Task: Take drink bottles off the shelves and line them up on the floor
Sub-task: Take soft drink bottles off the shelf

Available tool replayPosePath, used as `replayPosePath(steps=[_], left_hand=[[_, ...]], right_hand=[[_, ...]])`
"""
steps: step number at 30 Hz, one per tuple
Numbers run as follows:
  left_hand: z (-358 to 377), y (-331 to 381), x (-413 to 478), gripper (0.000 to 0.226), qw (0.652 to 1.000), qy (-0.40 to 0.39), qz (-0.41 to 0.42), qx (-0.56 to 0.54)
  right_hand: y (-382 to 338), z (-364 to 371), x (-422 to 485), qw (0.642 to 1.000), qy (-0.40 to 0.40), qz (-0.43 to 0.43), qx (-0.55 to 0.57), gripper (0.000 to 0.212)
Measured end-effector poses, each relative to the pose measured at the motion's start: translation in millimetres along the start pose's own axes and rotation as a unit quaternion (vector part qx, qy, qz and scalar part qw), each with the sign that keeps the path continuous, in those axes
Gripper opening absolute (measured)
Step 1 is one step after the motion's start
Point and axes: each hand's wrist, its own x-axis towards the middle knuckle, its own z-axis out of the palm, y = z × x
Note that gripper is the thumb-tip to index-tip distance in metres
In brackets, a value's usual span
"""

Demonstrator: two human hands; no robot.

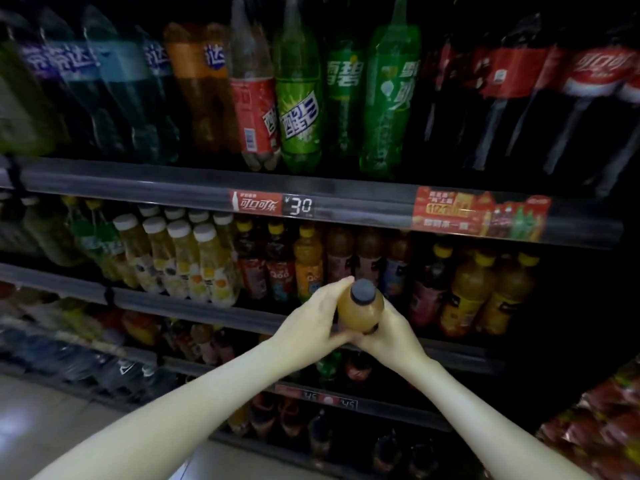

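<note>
A small bottle of amber drink with a dark cap is held in front of the middle shelf, out from the rows of bottles. My left hand wraps its left side, fingers reaching past the cap. My right hand cups it from the right and below. The middle shelf behind carries white-capped juice bottles and yellow-capped tea bottles.
Large soda bottles fill the top shelf above a price strip. Lower shelves hold more bottles under my arms. Pale floor tiles show at lower left. Red packaged goods stand at lower right.
</note>
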Motion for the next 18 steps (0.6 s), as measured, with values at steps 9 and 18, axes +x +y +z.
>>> replayPosePath(steps=[9, 18], left_hand=[[-16, -99, 27, 0.072, 0.974, 0.024, -0.098, 0.201], [-5, -108, 46, 0.079, 0.977, 0.024, -0.094, 0.188]], right_hand=[[15, 48, 59, 0.971, 0.132, 0.180, 0.083, 0.027], [19, 83, 94, 0.974, 0.096, 0.205, 0.027, 0.060]])
